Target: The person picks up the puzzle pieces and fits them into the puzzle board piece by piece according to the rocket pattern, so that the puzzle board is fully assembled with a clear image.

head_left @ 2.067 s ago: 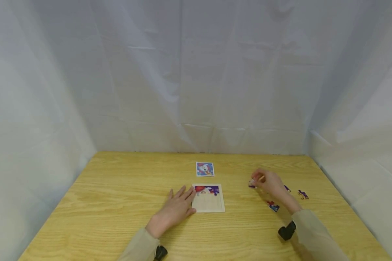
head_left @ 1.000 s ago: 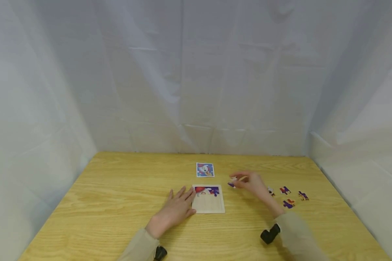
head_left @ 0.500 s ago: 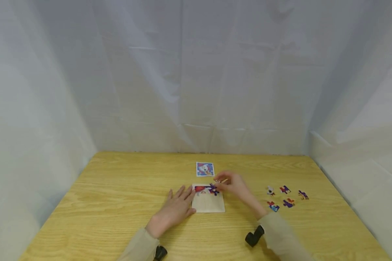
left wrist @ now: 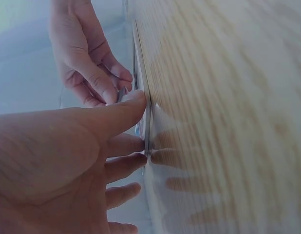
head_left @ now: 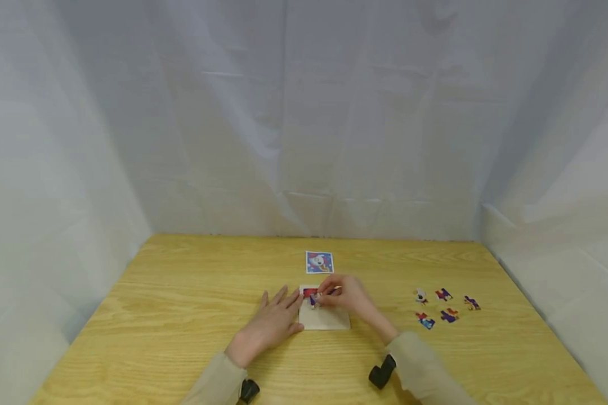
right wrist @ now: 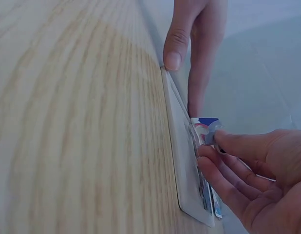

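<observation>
While the left hand [head_left: 272,324] lay flat on the wooden counter [head_left: 182,315], its straight fingers [left wrist: 126,145] pressed against the left edge of the pale puzzle board [head_left: 324,319], the right hand [head_left: 345,298] hovered over the far part of that board and pinched a small jigsaw piece [head_left: 312,300] between thumb and fingertips. In the right wrist view the piece [right wrist: 209,134] stood tilted in the grip, just above the board's [right wrist: 182,161] surface, beside the coloured pieces already seated along the far edge; whether it touched the board could not be told. In the left wrist view the thumb [left wrist: 119,114] of the left hand rested against the board's [left wrist: 147,124] rim, and the right hand [left wrist: 87,58] showed beyond it with fingers curled round the piece.

The board sat near the middle of the counter. Beyond it, toward the far edge, lay a small reference picture [head_left: 319,262] of a white figure on blue and red. Well apart, toward the counter's right edge, five loose jigsaw pieces [head_left: 443,306] lay scattered in a small group, in purple, red, blue and white. White cloth [head_left: 304,124] hung behind and at both sides of the counter. Beige sleeves [head_left: 425,371] covered both forearms.
</observation>
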